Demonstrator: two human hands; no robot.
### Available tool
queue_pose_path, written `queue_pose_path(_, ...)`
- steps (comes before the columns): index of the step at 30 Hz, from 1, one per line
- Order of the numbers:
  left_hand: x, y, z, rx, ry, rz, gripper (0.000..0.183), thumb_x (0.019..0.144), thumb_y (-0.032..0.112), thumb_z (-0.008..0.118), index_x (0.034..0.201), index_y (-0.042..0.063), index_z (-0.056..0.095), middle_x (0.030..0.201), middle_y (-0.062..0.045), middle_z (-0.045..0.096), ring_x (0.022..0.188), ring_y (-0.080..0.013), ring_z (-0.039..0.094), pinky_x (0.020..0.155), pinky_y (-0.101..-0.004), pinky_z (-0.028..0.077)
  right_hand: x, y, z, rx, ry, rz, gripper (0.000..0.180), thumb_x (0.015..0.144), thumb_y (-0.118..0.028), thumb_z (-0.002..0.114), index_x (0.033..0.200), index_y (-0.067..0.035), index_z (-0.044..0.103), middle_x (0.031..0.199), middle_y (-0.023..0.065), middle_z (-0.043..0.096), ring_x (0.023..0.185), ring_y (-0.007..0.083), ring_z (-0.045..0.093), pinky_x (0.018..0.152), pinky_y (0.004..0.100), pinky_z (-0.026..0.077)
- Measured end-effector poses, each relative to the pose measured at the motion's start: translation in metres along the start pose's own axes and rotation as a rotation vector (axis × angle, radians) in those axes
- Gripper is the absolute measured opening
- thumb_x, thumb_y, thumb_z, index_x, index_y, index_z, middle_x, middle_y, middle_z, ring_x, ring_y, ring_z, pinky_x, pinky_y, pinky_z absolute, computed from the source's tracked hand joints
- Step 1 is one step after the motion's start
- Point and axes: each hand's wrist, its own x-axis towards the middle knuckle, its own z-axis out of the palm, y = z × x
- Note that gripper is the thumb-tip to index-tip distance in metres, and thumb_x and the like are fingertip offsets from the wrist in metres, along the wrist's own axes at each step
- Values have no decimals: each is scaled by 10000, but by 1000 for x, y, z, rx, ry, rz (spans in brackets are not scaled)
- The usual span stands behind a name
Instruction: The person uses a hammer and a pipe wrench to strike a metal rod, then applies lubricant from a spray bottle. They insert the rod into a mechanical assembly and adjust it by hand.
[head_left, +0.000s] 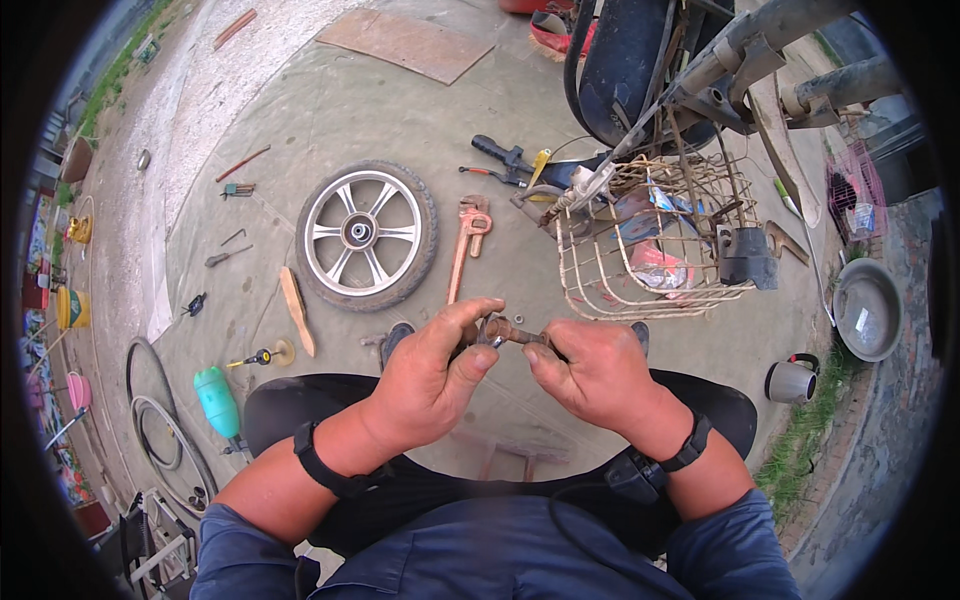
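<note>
My left hand (427, 375) and my right hand (596, 375) meet in front of my knees, gripping a small rusty metal part (517, 334) from both sides. Its rounded head sits at the fingers of my left hand, beside a shiny metal edge. The thin shaft end lies between the thumb and fingers of my right hand. My fingers partly hide it, and its exact kind is unclear. A small nut (519, 319) lies on the ground just beyond. A red pipe wrench (466, 244) points away from my left hand.
A spoked wheel with tyre (365, 235) lies ahead left, near a wooden stick (298, 310). A rusty wire basket (652, 247) hangs from a two-wheeler's front end (720, 90) at right. A teal bottle (217, 401), inner tubes (172, 442), a kettle (791, 381) and a metal basin (868, 309) flank me.
</note>
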Motion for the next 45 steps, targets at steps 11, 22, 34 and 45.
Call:
queue_pose_path(11, -2, 4, -16, 34, -61, 68, 403, 959, 223, 615, 1281, -2, 524, 972, -126, 667, 800, -220, 635, 735, -310, 504, 2, -5, -3, 112, -104, -28, 404, 936, -381, 578, 718, -44, 532, 664, 173, 561, 626, 396, 573, 554, 483, 435)
queue_pose_path(22, 2, 2, -27, 206, -148, 210, 333, 880, 267, 701, 1099, 43, 588, 856, -114, 658, 673, -280, 638, 599, -346, 505, -3, -8, -5, 298, -274, -82, 423, 1014, -361, 496, 760, -23, 497, 673, 173, 513, 629, 399, 530, 567, 459, 422)
queue_pose_path(34, 6, -10, -12, -60, -103, -330, 209, 1027, 230, 522, 993, 23, 523, 683, -33, 491, 610, -123, 475, 565, -303, 416, 11, 22, -18, 940, -407, 387, 643, 1016, -595, 347, 1281, -38, 532, 1031, 131, 636, 729, 158, 653, 639, 277, 505)
queue_pose_path(45, 10, -2, -14, -423, 23, -544, 207, 1057, 214, 445, 943, 43, 472, 663, 31, 428, 517, -47, 372, 457, -228, 311, 7, 30, -24, 1037, -330, 400, 705, 986, -569, 459, 1325, 49, 476, 1148, 200, 646, 857, 233, 709, 677, 285, 549)
